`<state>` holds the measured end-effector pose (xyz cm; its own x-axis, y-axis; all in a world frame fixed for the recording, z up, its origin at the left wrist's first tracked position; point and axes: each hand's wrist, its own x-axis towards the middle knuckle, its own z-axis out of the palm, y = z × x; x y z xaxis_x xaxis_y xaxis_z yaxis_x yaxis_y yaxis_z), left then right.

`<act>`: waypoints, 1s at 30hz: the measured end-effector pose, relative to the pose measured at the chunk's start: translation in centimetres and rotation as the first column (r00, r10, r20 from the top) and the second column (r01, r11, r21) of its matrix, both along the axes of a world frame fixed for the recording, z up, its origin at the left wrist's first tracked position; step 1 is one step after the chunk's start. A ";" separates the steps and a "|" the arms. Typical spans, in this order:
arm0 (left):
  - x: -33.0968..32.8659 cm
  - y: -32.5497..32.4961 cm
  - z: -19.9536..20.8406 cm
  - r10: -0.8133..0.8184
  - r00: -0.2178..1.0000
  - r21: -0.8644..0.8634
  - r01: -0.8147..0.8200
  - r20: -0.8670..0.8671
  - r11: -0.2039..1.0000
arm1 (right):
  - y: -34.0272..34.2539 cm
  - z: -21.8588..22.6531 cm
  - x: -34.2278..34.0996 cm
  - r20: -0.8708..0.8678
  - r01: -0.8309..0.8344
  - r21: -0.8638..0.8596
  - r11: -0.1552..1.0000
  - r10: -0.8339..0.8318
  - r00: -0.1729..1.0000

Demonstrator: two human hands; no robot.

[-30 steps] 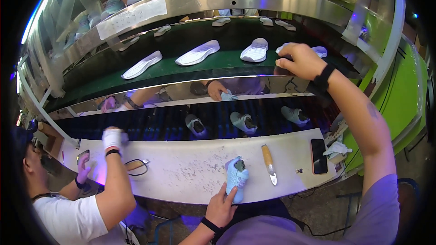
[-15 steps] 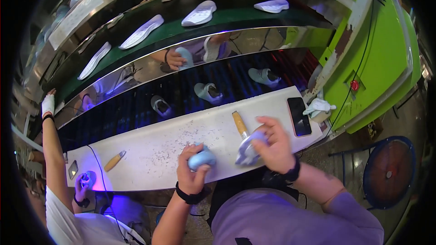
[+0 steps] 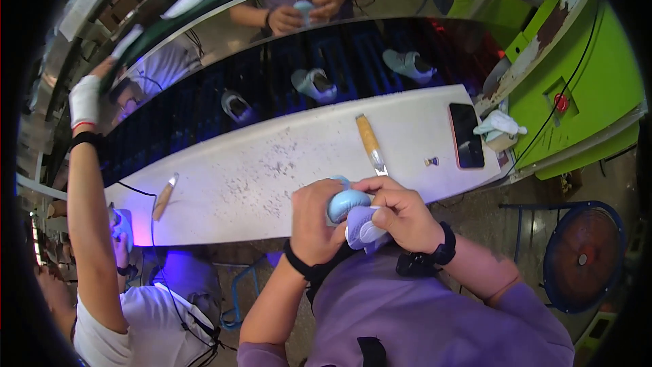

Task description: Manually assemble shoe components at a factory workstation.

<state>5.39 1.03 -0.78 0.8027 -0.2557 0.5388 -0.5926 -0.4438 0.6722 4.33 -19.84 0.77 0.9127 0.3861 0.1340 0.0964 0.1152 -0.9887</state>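
My left hand [image 3: 314, 221] is wrapped round a smooth light-blue shoe last [image 3: 348, 202], low over the near edge of the white table. A pale lavender shoe upper [image 3: 363, 227] is pinched in the fingers of my right hand [image 3: 410, 223]. The upper lies against the near side of the last; how far the two overlap is hidden by my fingers. Just beyond my right hand lies a wooden-handled tool [image 3: 369, 136] with a flat metal blade.
Dark crumbs litter the white table [image 3: 217, 194], which also bears a phone [image 3: 467, 136], a small metal piece [image 3: 432, 161] and a second wooden-handled tool [image 3: 165, 197]. Shoes [image 3: 314, 85] sit on the black conveyor behind. A co-worker's gloved hand [image 3: 85, 102] reaches toward the upper belt.
My right hand has moved left with the upper and now meets the last in my left hand. The view has tilted down, and the small metal piece has come into sight.
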 end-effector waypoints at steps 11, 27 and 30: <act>-6.3 -0.1 0.9 0.039 0.982 -0.163 -0.070 -0.183 0.984 | 1.1 -0.5 -1.7 0.183 0.089 -0.042 0.995 -0.080 0.980; -7.2 1.4 0.1 -0.076 0.978 -0.223 0.031 -0.196 0.974 | 0.7 -0.7 -3.4 0.279 0.092 -0.138 0.986 -0.050 0.959; -7.2 1.4 0.1 -0.081 0.974 -0.209 0.036 -0.211 0.977 | 0.6 -0.9 -3.3 0.271 0.072 -0.148 0.986 -0.030 0.962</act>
<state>-1.78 2.46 -0.65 0.8929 -0.2088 0.3988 -0.4434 -0.2541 0.8596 1.03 -19.25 -0.17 0.8707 0.3753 0.3179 0.3611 -0.0491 -0.9312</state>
